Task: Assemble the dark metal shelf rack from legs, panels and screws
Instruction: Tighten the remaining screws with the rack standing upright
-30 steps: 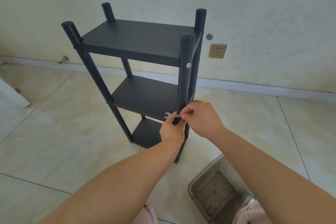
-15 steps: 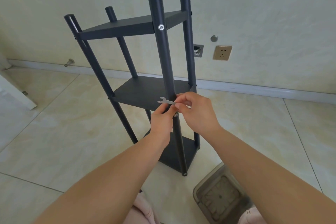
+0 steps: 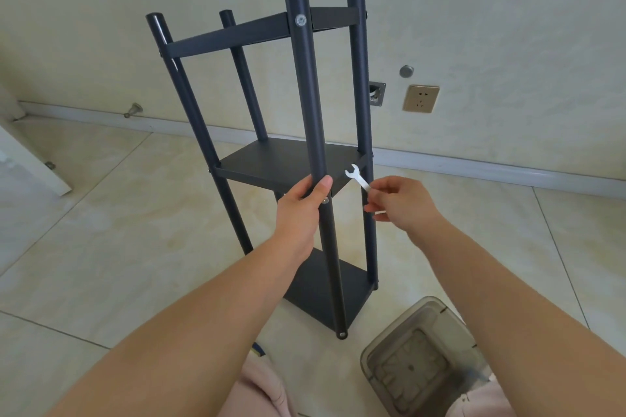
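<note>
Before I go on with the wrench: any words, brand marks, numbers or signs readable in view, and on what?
None can be read.
Shelf rack: bare dark metal, no label showing.
Wrench: any stamp is too small to tell.
Wall socket: only plug holes, no lettering.
Grey plastic bin: moulded pattern, no legible text.

The dark metal shelf rack (image 3: 271, 166) stands upright on the tiled floor, one corner turned toward the camera. Four round legs carry three flat panels: top panel (image 3: 230, 39), middle panel (image 3: 271, 161) and bottom panel (image 3: 321, 294). The nearest leg (image 3: 305, 95) shows a silver screw (image 3: 300, 20) at the top panel, another screw head (image 3: 325, 200) just below the middle panel, and one (image 3: 342, 335) at its foot. A small silver flat wrench (image 3: 358, 179) is held tilted just beside the middle panel's near corner, its open jaw pointing up.
</note>
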